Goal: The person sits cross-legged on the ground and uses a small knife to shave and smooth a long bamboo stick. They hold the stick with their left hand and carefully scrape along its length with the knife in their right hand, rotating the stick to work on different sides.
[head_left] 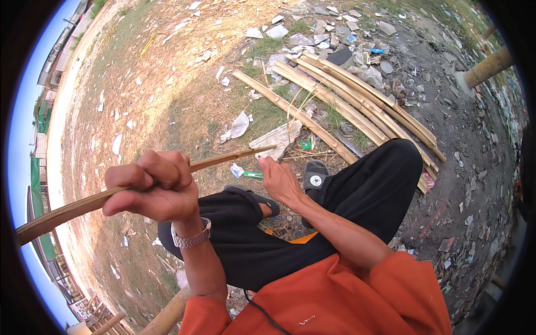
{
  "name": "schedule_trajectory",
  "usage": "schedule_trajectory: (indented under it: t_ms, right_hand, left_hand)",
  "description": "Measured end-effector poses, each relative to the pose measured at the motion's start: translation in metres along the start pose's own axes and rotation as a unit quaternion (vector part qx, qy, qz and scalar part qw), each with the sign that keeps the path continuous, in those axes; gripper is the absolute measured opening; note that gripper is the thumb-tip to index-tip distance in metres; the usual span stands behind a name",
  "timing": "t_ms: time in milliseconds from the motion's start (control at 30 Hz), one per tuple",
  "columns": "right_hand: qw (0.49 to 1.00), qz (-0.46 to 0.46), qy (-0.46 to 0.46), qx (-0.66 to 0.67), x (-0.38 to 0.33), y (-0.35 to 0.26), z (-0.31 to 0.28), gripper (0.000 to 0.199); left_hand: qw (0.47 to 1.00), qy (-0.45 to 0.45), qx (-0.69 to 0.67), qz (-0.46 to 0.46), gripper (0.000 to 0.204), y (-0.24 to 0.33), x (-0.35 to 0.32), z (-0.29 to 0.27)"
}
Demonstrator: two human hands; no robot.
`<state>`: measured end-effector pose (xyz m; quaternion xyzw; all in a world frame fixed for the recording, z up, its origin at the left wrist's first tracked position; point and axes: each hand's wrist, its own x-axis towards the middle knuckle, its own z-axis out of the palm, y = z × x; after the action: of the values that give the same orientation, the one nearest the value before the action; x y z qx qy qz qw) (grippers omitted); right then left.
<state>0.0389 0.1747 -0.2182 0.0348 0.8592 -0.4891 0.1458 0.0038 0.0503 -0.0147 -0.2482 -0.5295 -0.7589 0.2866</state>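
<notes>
A long, narrow bamboo strip (67,215) runs from the left rim of the view toward the middle. My left hand (156,187), with a metal watch on its wrist, is raised and closed round it. The strip's thin end stops just above the thumb of my right hand (281,181). That hand is low between my knees, its fingers curled under and mostly hidden; what they hold, if anything, does not show. Just beyond it lies a pale, weathered piece of wood (275,138) on the ground.
Several split bamboo lengths (335,100) lie together ahead and to the right, a grey blade (349,144) beside them. A green wrapper (253,175) is near my right hand. Litter and broken tiles (276,32) cover the ground; a bamboo post (488,68) stands far right.
</notes>
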Motion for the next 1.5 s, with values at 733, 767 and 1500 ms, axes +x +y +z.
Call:
schedule_trajectory:
  t_ms: [733,767,1500]
  right_hand:
    - [0.999,0.007,-0.001,-0.048,0.046,0.027,0.036,0.051]
    - [0.998,0.013,-0.01,-0.063,0.046,0.021,0.035,0.052]
    - [0.998,0.03,0.036,0.034,0.04,0.033,0.031,0.046]
  left_hand:
    - [0.992,0.098,0.074,-0.006,0.045,-0.002,0.01,-0.024]
    - [0.991,0.112,0.076,-0.008,0.045,0.0,0.012,-0.026]
    - [0.992,0.109,0.07,-0.016,0.046,-0.002,0.016,-0.014]
